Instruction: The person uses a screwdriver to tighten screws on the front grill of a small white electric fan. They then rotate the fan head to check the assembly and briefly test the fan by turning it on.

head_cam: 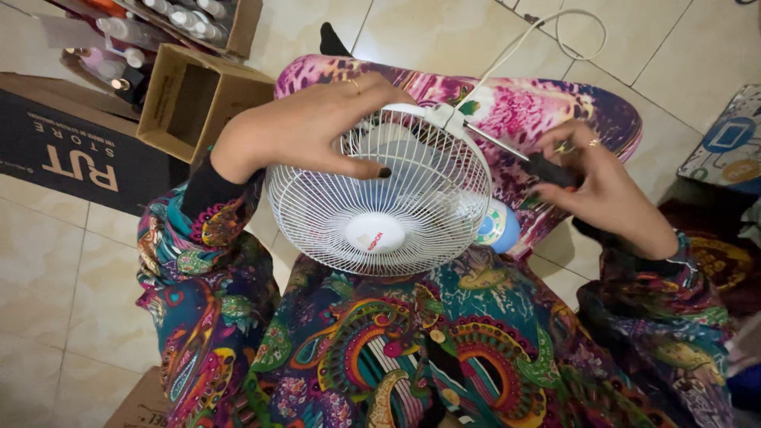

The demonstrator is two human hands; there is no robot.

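A small white fan (380, 202) with a round wire grille rests on my lap, its blue and white base (498, 227) sticking out at the right. My left hand (305, 127) lies over the top left of the grille, thumb pressed on the wires. My right hand (602, 186) grips the black handle of a screwdriver (515, 154). Its metal shaft reaches left to the clip at the top rim of the grille. A white cord (547, 32) runs from the fan across the tiled floor.
An open cardboard box (194, 99) and a long black box (67, 143) stand at the left, with bottles behind them. A patterned mat (729, 150) lies at the right. I sit on a pale tiled floor (55, 269) in colourful patterned clothes.
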